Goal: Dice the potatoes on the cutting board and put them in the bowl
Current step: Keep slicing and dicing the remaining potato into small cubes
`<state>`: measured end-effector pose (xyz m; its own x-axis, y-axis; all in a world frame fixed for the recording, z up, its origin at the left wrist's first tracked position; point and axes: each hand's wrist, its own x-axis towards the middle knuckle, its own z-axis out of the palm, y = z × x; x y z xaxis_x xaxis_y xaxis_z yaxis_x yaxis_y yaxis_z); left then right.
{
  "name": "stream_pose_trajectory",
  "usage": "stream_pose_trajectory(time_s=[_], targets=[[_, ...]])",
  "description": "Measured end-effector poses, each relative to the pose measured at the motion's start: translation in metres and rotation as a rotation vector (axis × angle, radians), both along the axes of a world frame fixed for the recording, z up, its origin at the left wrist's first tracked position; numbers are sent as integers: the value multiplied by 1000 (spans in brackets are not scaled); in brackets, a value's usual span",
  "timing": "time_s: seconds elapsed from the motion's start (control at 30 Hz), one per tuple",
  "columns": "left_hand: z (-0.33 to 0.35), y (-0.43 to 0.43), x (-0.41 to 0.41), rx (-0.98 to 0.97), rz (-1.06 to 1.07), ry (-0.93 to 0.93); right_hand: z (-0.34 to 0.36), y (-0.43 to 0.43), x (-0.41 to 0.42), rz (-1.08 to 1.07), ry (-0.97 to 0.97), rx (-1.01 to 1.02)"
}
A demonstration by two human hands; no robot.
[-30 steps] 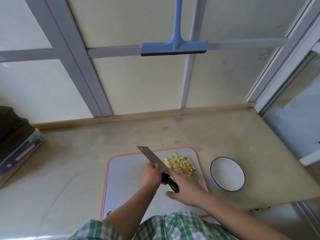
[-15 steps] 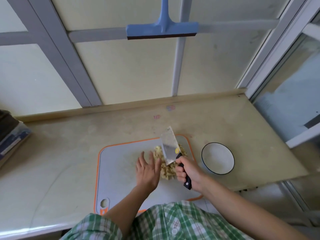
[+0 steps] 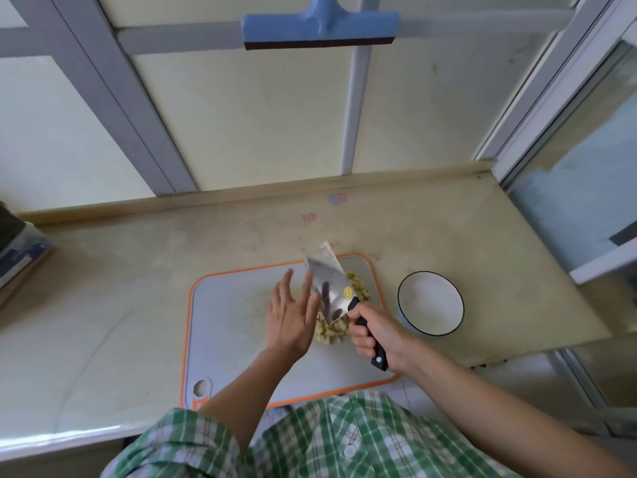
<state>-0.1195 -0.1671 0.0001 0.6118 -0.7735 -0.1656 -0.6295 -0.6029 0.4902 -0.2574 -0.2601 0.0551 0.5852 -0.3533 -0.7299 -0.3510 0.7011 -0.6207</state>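
Observation:
A pile of diced potato [image 3: 332, 331] lies on the right part of the grey cutting board with an orange rim [image 3: 227, 315]. My right hand [image 3: 375, 334] grips the black handle of a cleaver [image 3: 327, 291], whose broad blade lies tilted flat over the pile. My left hand [image 3: 293, 315] is flat with fingers spread, its edge against the left side of the pile. The blade and hand hide much of the potato. An empty white bowl with a dark rim [image 3: 431, 303] stands on the counter just right of the board.
The board sits on a beige counter [image 3: 120, 305] whose right edge drops off beyond the bowl. A dark stack [image 3: 17, 243] lies at the far left. A blue squeegee [image 3: 320, 27] hangs on the window frame above.
The cleaver turned from edge-down beside the pile to broad side up over it. My left hand let go of the blade's spine, opened flat and moved against the pile.

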Motion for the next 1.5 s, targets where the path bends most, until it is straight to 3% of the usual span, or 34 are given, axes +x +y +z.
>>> stream_pose_trajectory(time_s=[0.07, 0.13, 0.27, 0.63, 0.7, 0.83, 0.93, 1.17, 1.33, 1.5], targets=[[-1, 0, -1, 73, -53, -3, 2, -1, -1, 38, 25, -9], [-4, -1, 5, 121, 40, 2, 4, -2, -1, 79, 50, -30], [-11, 6, 12, -21, 67, -95, 5, -5, -1, 80, 59, -95], [-12, 0, 5, -53, 340, 129, -18, -11, -22, 191, 61, -383], [-19, 10, 6, -50, 332, 106, -24, -11, -22, 218, 73, -536], [-24, 21, 3, -96, 285, 46, -34, -25, -21, 244, 238, -1033], [-26, 21, 1, -86, 260, 5, -41, -35, -23, 303, 385, -1189], [-30, 18, -2, -65, 194, 26, -67, -18, -34, 313, 548, -1178], [-32, 22, 3, -71, 176, 34, -80, -5, -41, 400, 466, -1155], [-34, 27, 9, -101, 173, 31, -71, -14, -38, 280, 422, -1195]])
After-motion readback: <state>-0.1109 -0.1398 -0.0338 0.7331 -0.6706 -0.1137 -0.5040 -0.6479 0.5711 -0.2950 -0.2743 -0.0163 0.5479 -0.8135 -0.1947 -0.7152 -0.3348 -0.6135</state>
